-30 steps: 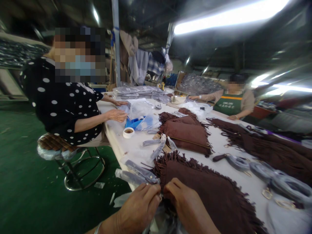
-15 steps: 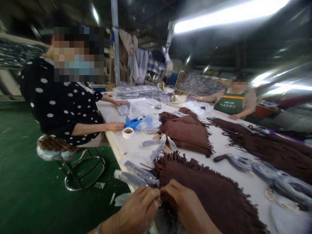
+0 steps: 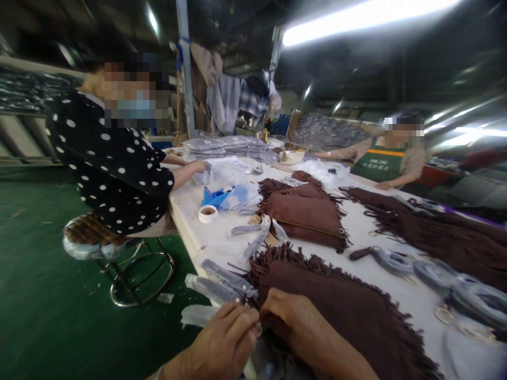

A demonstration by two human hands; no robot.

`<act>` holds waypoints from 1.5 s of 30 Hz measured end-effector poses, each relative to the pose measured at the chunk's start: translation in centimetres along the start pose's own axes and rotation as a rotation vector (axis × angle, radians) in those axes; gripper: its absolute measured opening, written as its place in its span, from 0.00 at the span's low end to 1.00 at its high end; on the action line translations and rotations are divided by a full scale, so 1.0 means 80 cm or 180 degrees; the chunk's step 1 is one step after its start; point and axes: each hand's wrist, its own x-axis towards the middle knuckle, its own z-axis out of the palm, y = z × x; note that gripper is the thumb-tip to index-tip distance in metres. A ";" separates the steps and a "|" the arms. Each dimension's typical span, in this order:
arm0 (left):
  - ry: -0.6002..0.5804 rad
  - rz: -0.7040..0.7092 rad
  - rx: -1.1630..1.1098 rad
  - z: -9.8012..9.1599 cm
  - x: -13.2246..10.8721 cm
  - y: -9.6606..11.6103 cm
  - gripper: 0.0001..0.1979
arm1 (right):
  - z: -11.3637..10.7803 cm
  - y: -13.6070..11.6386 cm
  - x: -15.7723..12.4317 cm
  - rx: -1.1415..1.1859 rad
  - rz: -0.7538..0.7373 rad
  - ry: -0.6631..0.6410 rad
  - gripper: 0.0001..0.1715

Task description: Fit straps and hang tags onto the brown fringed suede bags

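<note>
My left hand point(image 3: 225, 338) is closed, its fingers pinching a small gold-coloured metal clasp point(image 3: 259, 328) near the table edge. Right beside it, my right hand point(image 3: 299, 324) is closed too, its fingertips meeting the left ones; what they pinch is hidden. Under and beyond my right hand lies a dark brown fringed suede-like bag point(image 3: 336, 306). Plastic-wrapped straps point(image 3: 225, 282) lie just past my left hand, one end sticking out over the edge. Something dark in clear plastic shows below my hands, too shadowed to make out.
Farther up the table point(image 3: 186, 221) are a stacked brown fringed bag point(image 3: 304, 216), a tape roll point(image 3: 208, 213) and a blue tape dispenser point(image 3: 214, 197). Wrapped straps with metal hooks point(image 3: 435, 279) lie right. One person sits left by a stool point(image 3: 91, 232); another, in a green apron point(image 3: 378, 161), is across.
The person on the left has drawn a hand back from near the tape roll and now has both hands at the grey packet. My hands stay nearly in place, fingers shifting slightly.
</note>
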 end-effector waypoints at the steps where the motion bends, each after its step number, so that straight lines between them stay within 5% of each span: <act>1: -0.0013 -0.0104 -0.0017 0.003 -0.004 0.002 0.09 | 0.000 0.001 0.000 -0.0020 -0.0022 -0.0008 0.12; 7: -0.0357 -0.1170 -0.1094 0.003 -0.018 0.016 0.06 | 0.001 0.003 -0.002 -0.0079 -0.0067 -0.0008 0.14; 13: -0.0725 -0.3473 -0.2941 0.001 0.001 0.013 0.07 | 0.003 0.003 -0.004 -0.0020 -0.0049 0.0068 0.12; 18: -0.0663 -0.4063 -0.3836 0.023 0.008 0.000 0.07 | 0.006 0.008 -0.006 0.0089 -0.0086 0.0150 0.13; 26: -0.0867 -0.4295 -0.3894 0.031 0.011 -0.003 0.07 | 0.014 0.009 -0.014 0.0177 -0.0061 0.0255 0.13; 36: -0.0735 -0.3674 -0.2665 0.024 0.012 0.026 0.05 | 0.020 0.008 -0.018 0.0293 0.0164 0.0465 0.16; 45: -0.0283 -0.3688 -0.3430 0.021 -0.003 0.023 0.10 | 0.016 0.000 -0.029 0.0287 0.0259 0.0555 0.12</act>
